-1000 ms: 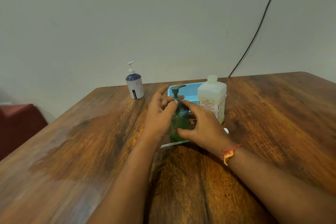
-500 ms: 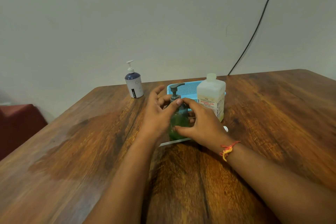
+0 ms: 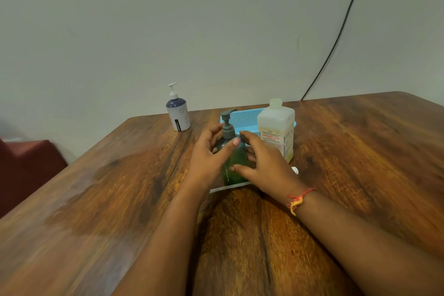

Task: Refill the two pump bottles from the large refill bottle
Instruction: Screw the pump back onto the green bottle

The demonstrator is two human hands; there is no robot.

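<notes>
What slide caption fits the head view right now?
Both hands, left hand and right hand, around the green pump bottle, beside the large refill bottle.

Counted on table (image 3: 96, 199):
- pump bottles, 2: green (image 3: 234, 163) centre; white-and-navy (image 3: 178, 113) far left.
- large refill bottle (image 3: 276, 127), 1, right of centre.
- blue basket (image 3: 245, 118), 1, far.
- hands, 2: left hand (image 3: 209, 158), right hand (image 3: 264, 166).

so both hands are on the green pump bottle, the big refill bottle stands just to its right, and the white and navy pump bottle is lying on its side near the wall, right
Not quite. In the head view the white and navy pump bottle stands upright near the wall, not on its side. The rest holds: the left hand and right hand are on the green pump bottle, and the big refill bottle stands just to its right.
</notes>
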